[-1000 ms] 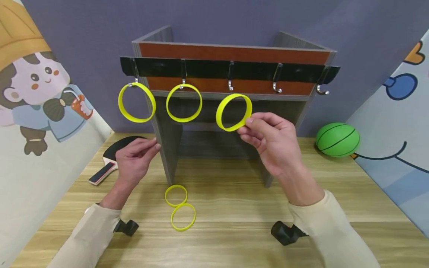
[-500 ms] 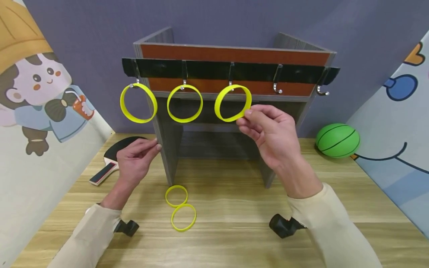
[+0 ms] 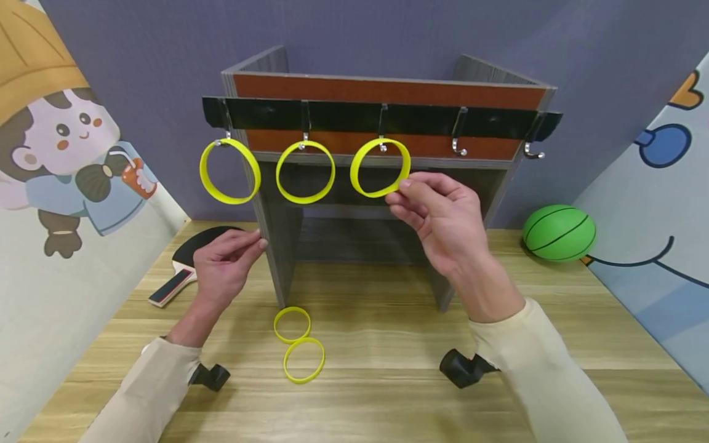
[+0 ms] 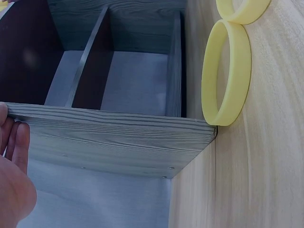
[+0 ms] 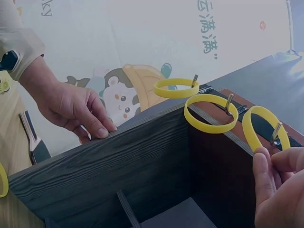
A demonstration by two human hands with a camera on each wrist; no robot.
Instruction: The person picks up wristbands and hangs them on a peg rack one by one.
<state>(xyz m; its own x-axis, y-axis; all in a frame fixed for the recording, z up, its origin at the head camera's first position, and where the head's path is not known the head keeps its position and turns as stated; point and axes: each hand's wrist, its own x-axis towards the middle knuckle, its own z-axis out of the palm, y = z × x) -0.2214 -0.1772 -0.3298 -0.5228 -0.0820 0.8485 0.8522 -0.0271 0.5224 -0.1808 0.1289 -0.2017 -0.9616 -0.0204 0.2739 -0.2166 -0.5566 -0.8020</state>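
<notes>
My right hand (image 3: 443,215) pinches a yellow silicone wristband (image 3: 354,175) by its lower right edge, between thumb and fingers. The band's top crosses the third hook (image 3: 382,146); the right wrist view shows the hook's tip (image 5: 276,130) poking through the ring. Two matching wristbands hang from the hooks at left: one on the end hook (image 3: 202,175), one on the second (image 3: 279,178). My left hand (image 3: 224,264) grips the front edge of the grey cabinet's left side panel (image 3: 271,258), thumb over the edge and fingers along the outer face.
Two more yellow wristbands (image 3: 285,363) lie overlapping on the wooden table (image 3: 376,394). Bare hooks (image 3: 460,147) continue rightward on the black rail (image 3: 343,117). A table tennis bat (image 3: 173,286) lies beyond my left hand; a green ball (image 3: 559,232) sits at right.
My right hand has raised the wristband and shifted it slightly left, from below the third hook to over its tip. The left hand stays at the panel edge.
</notes>
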